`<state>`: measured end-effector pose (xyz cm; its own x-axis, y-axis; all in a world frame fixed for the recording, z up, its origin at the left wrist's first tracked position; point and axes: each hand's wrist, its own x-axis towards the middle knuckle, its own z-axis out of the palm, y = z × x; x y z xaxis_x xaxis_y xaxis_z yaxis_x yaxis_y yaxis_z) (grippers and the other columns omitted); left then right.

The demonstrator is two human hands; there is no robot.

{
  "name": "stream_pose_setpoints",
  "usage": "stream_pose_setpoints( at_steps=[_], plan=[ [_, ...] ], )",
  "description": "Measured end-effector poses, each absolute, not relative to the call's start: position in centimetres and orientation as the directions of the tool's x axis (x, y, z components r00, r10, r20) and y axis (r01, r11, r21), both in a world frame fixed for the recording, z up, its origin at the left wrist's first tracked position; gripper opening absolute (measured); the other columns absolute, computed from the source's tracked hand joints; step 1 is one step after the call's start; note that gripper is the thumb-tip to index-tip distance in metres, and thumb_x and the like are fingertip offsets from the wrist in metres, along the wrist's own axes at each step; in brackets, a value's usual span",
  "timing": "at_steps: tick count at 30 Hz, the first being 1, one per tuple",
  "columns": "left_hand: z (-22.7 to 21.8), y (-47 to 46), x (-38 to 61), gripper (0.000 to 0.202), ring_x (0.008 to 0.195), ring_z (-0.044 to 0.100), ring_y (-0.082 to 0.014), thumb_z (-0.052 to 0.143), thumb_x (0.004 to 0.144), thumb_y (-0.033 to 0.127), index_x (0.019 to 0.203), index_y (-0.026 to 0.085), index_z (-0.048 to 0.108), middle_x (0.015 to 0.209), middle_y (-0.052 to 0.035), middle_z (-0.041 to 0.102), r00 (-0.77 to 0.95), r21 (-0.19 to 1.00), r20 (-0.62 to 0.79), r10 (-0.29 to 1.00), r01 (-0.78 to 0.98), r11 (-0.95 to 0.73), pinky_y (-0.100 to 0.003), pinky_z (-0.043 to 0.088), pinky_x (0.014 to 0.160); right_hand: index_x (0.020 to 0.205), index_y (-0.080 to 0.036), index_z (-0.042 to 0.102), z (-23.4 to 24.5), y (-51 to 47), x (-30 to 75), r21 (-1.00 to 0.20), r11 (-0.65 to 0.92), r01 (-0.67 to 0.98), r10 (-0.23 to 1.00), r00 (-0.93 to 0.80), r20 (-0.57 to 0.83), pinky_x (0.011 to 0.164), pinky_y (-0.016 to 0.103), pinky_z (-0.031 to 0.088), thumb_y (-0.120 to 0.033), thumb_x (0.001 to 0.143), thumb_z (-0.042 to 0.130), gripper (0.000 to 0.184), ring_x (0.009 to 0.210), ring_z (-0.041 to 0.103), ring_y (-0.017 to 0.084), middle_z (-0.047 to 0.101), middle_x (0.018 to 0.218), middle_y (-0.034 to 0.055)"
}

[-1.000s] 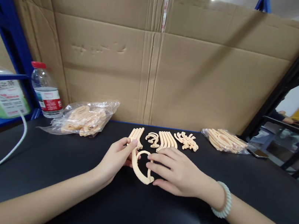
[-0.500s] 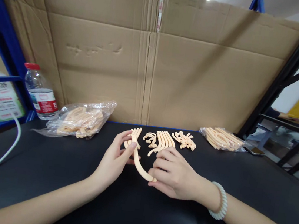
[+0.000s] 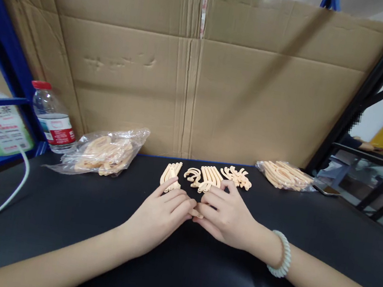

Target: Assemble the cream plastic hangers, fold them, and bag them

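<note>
My left hand (image 3: 160, 222) and my right hand (image 3: 227, 218) meet over the middle of the black table. Between their fingertips is a curved cream-coloured strip (image 3: 197, 213), of which only a short end shows; the fingers hide the rest. My left hand lies across it, back of the hand up, fingers curled inward. The right fingers pinch the same strip from the other side. Just beyond the left fingers lies a row of cream strips (image 3: 170, 173). Past the right fingers is a second row of curved strips (image 3: 211, 177), partly covered by the hand.
Small hooked cream pieces (image 3: 193, 176) and a pile of branched ones (image 3: 239, 177) lie at the back. Clear bags of such parts stand left (image 3: 104, 152) and right (image 3: 283, 175). A bottle (image 3: 54, 123), white cable (image 3: 12, 200), phone (image 3: 326, 189) and cardboard wall (image 3: 132, 82) surround the table (image 3: 75, 222).
My left hand has turned over and come in beside my right hand. The strip, whose long curve showed between the hands before, is now mostly covered. The right hand has barely moved.
</note>
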<state>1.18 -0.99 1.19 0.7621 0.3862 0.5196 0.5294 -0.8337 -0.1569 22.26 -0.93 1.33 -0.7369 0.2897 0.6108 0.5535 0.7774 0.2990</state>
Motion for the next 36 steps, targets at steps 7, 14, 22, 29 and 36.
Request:
stream_pose_setpoints(
  at_steps=[7,14,22,29,36],
  plan=[
    [0.79,-0.86,1.15,0.020,0.072,0.059,-0.0155,0.035,0.097,0.015,0.087,0.018,0.053,0.079,-0.0017,0.063,0.777,-0.119,0.471,0.418,0.525,-0.843,-0.041,0.039,0.098,0.078,-0.017,0.059,1.45,-1.08,22.18,0.310,0.777,0.548,0.295,-0.752,0.590,0.079,0.037,0.030,-0.028,0.094,0.051,0.021,0.076,0.048,0.018,0.056,0.073,0.0023],
    [0.92,-1.14,1.27,0.018,0.059,0.049,-0.0159,0.038,0.091,0.013,0.076,0.019,0.046,0.068,-0.0007,0.056,0.780,-0.024,0.415,0.469,0.525,-0.851,-0.030,0.041,0.063,0.076,-0.016,0.059,1.15,-0.91,22.20,0.360,0.777,0.517,0.258,-0.783,0.566,0.082,0.038,0.030,-0.035,0.095,0.050,0.028,0.073,0.046,0.018,0.054,0.069,0.0015],
    [0.60,-1.18,1.08,0.017,0.059,0.050,-0.0152,0.040,0.083,0.008,0.075,0.019,0.049,0.067,-0.0004,0.056,0.783,0.000,0.404,0.474,0.518,-0.855,-0.028,0.035,0.059,0.072,-0.018,0.061,0.52,-0.81,22.11,-0.020,0.874,0.485,0.421,-0.738,0.527,0.083,0.034,0.030,-0.047,0.087,0.063,0.033,0.073,0.048,0.015,0.053,0.064,-0.0025],
    [0.45,-1.15,1.07,0.018,0.062,0.052,-0.0153,0.041,0.080,0.004,0.076,0.019,0.050,0.067,-0.0006,0.058,0.780,0.031,0.454,0.432,0.470,-0.882,-0.029,0.036,0.063,0.072,-0.018,0.064,0.89,-0.91,21.96,-0.250,0.860,0.445,0.508,-0.705,0.494,0.084,0.034,0.031,-0.042,0.080,0.073,0.026,0.071,0.051,0.014,0.054,0.064,-0.0040],
    [0.59,-1.06,0.85,0.019,0.064,0.051,-0.0159,0.041,0.081,0.003,0.078,0.018,0.052,0.069,-0.0011,0.058,0.795,-0.007,0.463,0.391,0.445,-0.895,-0.029,0.037,0.064,0.071,-0.019,0.066,1.07,-0.83,21.90,-0.327,0.835,0.442,0.550,-0.690,0.471,0.084,0.033,0.031,-0.040,0.076,0.077,0.025,0.070,0.051,0.013,0.050,0.063,-0.0059]
  ],
)
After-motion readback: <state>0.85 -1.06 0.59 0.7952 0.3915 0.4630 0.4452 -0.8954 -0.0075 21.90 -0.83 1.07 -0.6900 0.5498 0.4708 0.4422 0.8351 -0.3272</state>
